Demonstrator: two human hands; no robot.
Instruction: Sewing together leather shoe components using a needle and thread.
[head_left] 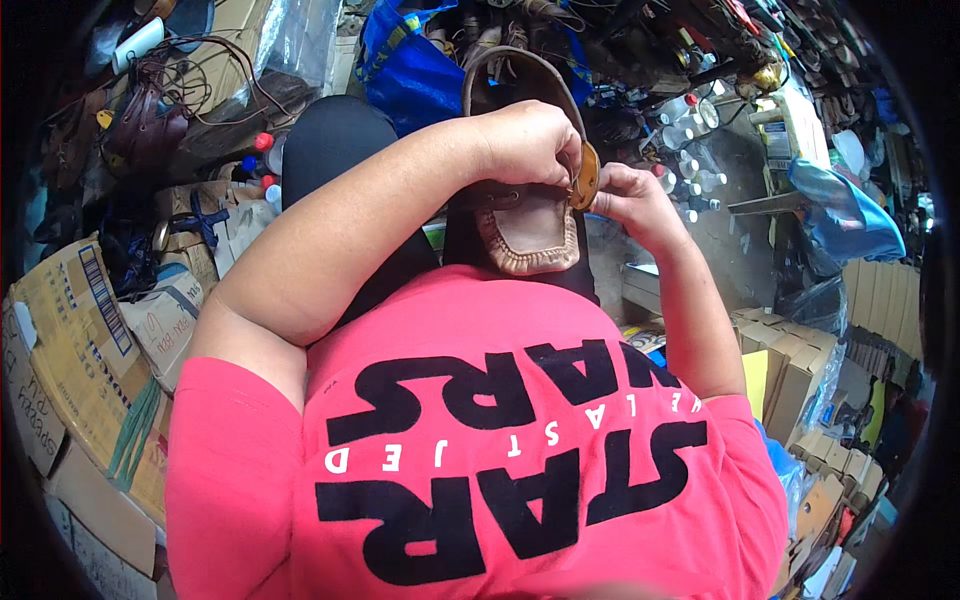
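Observation:
A brown leather moccasin (527,235) rests over my lap, its puckered, stitched toe pointing toward me and its open heel end away. A dark strap with an eyelet crosses its upper. My left hand (530,145) lies across the shoe's opening, fingers curled and pinched at its right side; what they grip is hidden. Beside those fingertips, a curved tan leather piece (586,178) stands at the shoe's right edge. My right hand (638,203) reaches in from the right, thumb and forefinger closed on the edge of that tan piece.
Beyond my knees sits a blue bag (405,75). Several small bottles (690,165) stand at the right, near a blue plastic bag (850,210). Cardboard boxes (80,330) crowd the left, below brown cords (215,75). More cartons (790,370) are stacked at the right.

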